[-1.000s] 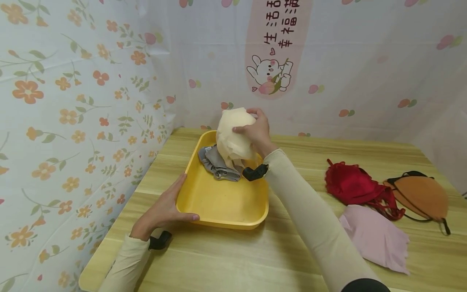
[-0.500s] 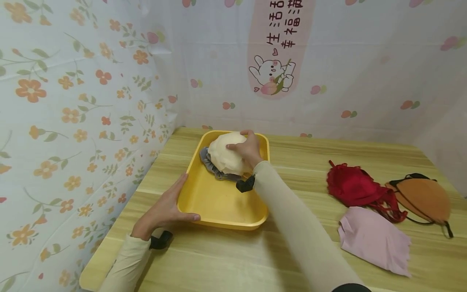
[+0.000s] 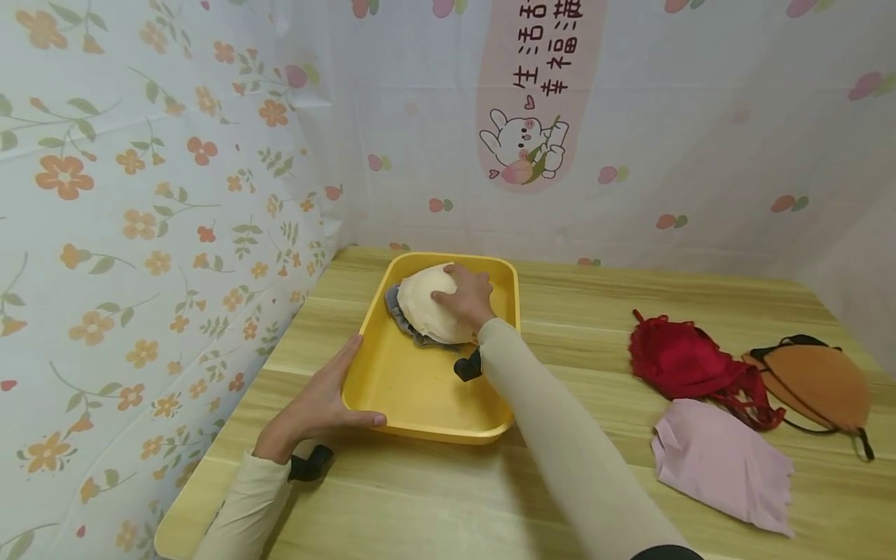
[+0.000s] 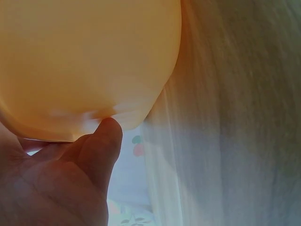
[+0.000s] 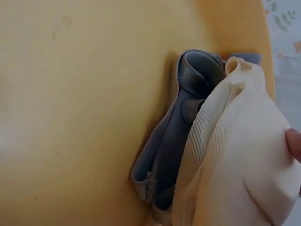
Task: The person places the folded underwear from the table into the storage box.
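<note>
In the head view, a cream bra (image 3: 423, 303) lies folded on a grey bra (image 3: 399, 313) in the far end of a yellow plastic bin (image 3: 430, 432). My right hand (image 3: 467, 297) holds the cream bra from above, its thumb and fingers spread over the right side of the cup. In the right wrist view, the grey bra (image 5: 162, 136) shows its rolled bands beside the cream bra (image 5: 244, 155), with one fingertip at the edge. My left hand (image 3: 318, 404) grips the bin's near left corner, thumb along the front wall (image 4: 106, 141).
To the right on the wooden table (image 3: 574, 389) lie a red lace bra (image 3: 679, 356), an orange bra with black straps (image 3: 815, 381) and a pink garment (image 3: 721, 463). Patterned cloth walls (image 3: 406, 117) stand behind and on the left.
My right hand has lowered the cream bra from above the bin onto the grey bra, moving slightly left. The left hand stays at the bin's corner.
</note>
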Tool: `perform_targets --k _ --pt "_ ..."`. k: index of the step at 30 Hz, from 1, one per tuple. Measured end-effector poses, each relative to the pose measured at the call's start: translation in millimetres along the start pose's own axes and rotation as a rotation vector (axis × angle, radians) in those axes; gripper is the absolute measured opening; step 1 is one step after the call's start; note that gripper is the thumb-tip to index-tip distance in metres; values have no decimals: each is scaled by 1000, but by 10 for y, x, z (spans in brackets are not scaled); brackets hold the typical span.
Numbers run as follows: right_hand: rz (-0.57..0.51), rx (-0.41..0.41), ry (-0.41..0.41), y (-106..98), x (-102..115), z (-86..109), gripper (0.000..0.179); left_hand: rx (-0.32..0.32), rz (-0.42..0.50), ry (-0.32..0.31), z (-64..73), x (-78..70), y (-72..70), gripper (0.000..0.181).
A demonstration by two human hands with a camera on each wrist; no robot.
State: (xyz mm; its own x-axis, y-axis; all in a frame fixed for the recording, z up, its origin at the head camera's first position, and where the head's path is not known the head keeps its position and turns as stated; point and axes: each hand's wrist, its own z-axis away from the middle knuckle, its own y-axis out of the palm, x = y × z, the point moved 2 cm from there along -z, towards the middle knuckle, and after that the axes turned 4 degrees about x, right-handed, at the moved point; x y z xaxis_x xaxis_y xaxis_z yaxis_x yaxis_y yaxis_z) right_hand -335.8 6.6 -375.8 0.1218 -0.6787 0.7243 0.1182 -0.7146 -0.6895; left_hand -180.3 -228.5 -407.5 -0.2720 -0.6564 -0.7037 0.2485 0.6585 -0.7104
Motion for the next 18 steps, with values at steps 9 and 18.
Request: perform_targets --k 9,18 --pt "130 118 44 9 -48 27 57 -3 9 -12 5 -15 1 134" --pt "168 147 36 -7 -46 24 59 3 10 -19 8 -11 6 133"
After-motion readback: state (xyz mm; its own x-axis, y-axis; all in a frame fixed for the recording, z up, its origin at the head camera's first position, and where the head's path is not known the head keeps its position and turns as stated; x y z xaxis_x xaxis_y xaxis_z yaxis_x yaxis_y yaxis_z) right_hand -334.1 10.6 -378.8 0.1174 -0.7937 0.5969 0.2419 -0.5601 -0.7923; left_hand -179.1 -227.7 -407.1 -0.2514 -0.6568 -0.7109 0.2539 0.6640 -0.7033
